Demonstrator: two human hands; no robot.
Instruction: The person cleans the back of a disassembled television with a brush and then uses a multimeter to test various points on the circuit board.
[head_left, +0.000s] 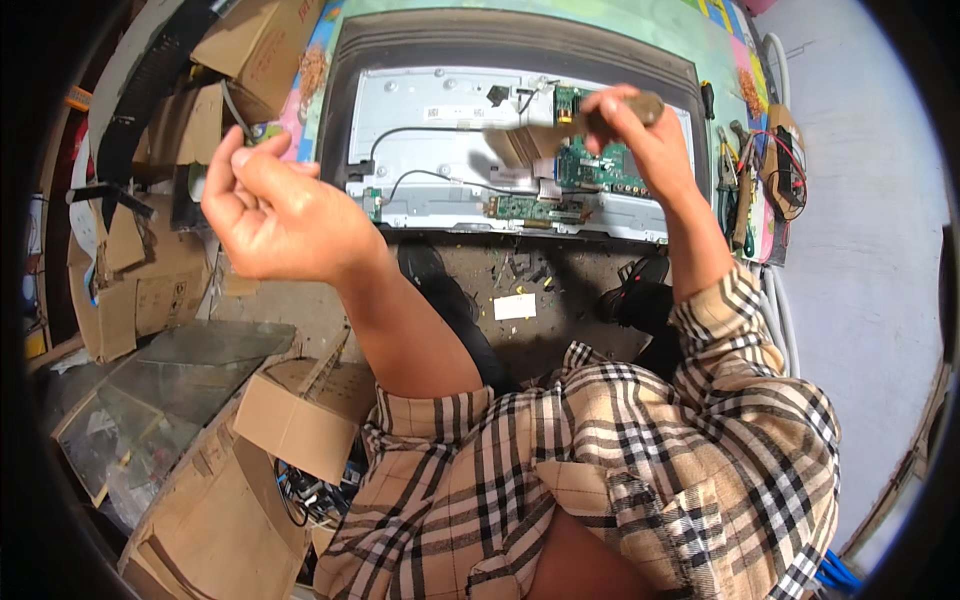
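Observation:
A flat-screen panel lies back-up on the bench, its white metal chassis (420, 100) showing black cables, a green main board (598, 172) and a narrow green board (530, 208) near the front edge. Above it, my right hand (640, 145) is closed on a brush (525, 145) with a wide, light-brown head, blurred over the middle of the chassis. My left hand (280, 210) is raised off the panel's left side, fingers loosely curled and apart, with nothing visible in them.
Pliers and other hand tools (730, 180) and a red-and-black wired item (785, 170) lie on the bench's right, beside a wall (880, 200). Cardboard boxes (190, 130) and glass sheets (160, 390) crowd the left. Debris and a white card (515, 307) lie on the floor between my feet.

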